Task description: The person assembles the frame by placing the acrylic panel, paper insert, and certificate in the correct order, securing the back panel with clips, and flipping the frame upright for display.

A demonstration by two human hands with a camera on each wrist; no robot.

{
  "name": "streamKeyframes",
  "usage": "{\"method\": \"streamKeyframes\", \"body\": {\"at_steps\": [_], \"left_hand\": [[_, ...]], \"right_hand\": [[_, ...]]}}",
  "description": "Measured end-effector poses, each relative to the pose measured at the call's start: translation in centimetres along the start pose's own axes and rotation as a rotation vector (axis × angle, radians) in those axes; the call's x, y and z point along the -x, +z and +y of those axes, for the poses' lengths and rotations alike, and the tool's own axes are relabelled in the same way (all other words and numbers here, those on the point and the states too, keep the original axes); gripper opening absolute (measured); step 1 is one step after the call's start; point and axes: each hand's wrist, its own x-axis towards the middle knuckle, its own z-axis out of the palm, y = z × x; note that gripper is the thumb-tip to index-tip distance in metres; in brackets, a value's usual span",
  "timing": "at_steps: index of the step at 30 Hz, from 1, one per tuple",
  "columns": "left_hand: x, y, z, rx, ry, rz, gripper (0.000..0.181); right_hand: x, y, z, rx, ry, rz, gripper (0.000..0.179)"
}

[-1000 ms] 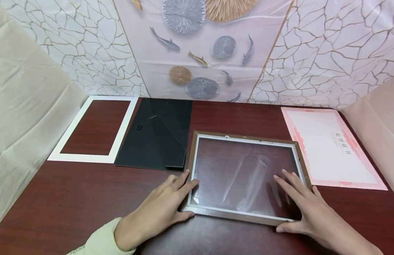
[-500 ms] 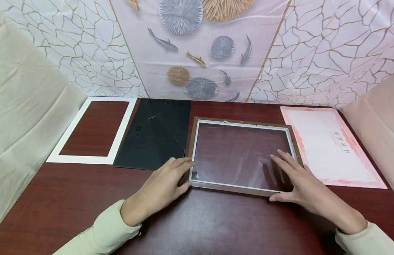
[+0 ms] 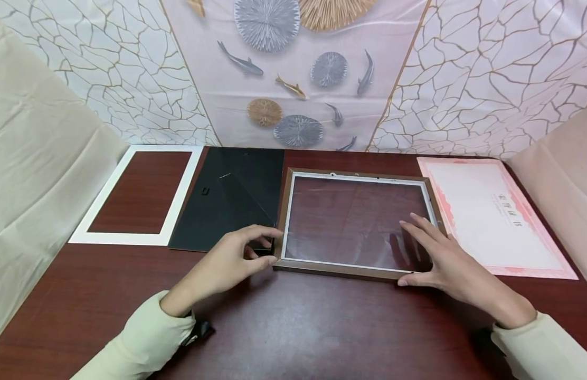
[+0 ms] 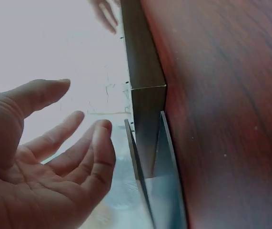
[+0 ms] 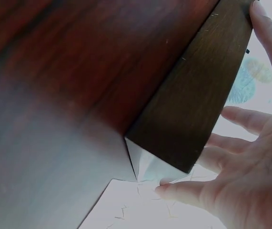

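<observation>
A brown picture frame (image 3: 338, 270) lies flat on the table, its white inner edge around a clear pane (image 3: 346, 221). At its left front corner, my left hand (image 3: 229, 258) has its fingers loosely bent; the left wrist view shows the hand (image 4: 64, 157) holding nothing, apart from the frame side (image 4: 143, 52). My right hand (image 3: 447, 258) spreads over the right front corner, thumb at the front edge and fingers above the pane. In the right wrist view, that thumb (image 5: 269, 36) touches the frame's edge (image 5: 188, 95).
A black backing board (image 3: 212, 211) with a folded stand leg lies just left of the frame, near my left fingers. Farther left is a white mat (image 3: 124, 238). A pink-bordered certificate sheet (image 3: 502, 227) lies to the right. Patterned cloth (image 3: 151, 95) rises behind the table (image 3: 322, 327).
The frame has slid away from me toward the back of the table, both hands going with it. My left hand has since come off the left side, its fingers curving.
</observation>
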Motion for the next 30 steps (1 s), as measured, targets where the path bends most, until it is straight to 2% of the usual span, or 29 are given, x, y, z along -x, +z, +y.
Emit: {"method": "streamKeyframes", "body": {"at_steps": [4, 7, 12, 16, 21, 23, 26, 30], "left_hand": [[0.1, -1.4, -1.0, 0.211, -0.055, 0.003, 0.045], [0.6, -2.8, -2.2, 0.280, -0.084, 0.041, 0.048], [2.2, -5.9, -4.7, 0.266, -0.159, 0.138, 0.052], [3.7, -8.5, -7.0, 0.271, -0.244, 0.220, 0.054], [4.5, -11.1, -10.1, 0.220, -0.351, 0.327, 0.055], [4.5, -11.7, -11.1, 0.171, -0.392, 0.354, 0.056], [4.2, -12.2, -12.1, 0.101, -0.459, 0.352, 0.061], [3.6, -12.5, -12.5, 0.044, -0.521, 0.338, 0.066]], "right_hand": [[-0.4, 0.1, 0.0, 0.006, 0.002, -0.003, 0.110], [-0.5, 0.1, 0.0, 0.004, 0.005, -0.006, 0.111], [-0.4, 0.0, 0.3, -0.009, 0.022, -0.004, 0.111], [-0.4, 0.0, 0.5, -0.011, 0.014, 0.001, 0.111], [-0.5, 0.0, 0.4, -0.013, 0.005, 0.006, 0.110], [-0.5, 0.1, 0.4, -0.013, 0.004, 0.005, 0.110], [-0.4, 0.1, 0.4, -0.015, 0.002, 0.009, 0.109], [-0.4, 0.0, 0.4, -0.015, 0.002, 0.012, 0.108]]}}
